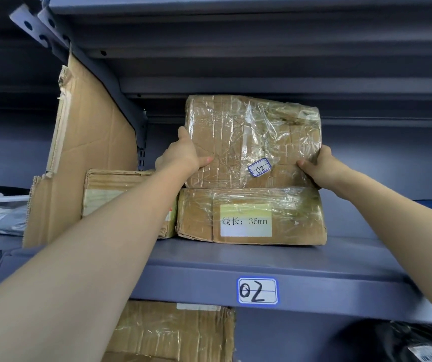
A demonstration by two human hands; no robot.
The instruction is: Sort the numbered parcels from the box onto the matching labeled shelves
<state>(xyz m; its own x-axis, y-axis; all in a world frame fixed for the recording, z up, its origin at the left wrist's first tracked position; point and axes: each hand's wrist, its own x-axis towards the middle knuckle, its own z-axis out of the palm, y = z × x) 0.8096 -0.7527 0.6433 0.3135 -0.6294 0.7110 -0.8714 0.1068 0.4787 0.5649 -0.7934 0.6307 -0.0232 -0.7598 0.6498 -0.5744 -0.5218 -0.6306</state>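
Both hands' grip [183, 155] [322, 165] hides parcel [251, 137] edges.

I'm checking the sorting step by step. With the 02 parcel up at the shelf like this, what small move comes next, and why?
Probably let go. The left hand and right hand grip the parcel, whose sticker matches the 02 shelf label. It appears to sit on the lower parcel.

The grey shelf [235, 259], labelled 02 [257, 291] on its near edge, carries a taped box [251, 216], a smaller box [110, 189] left of it, and upright cardboard [84, 142] far left.
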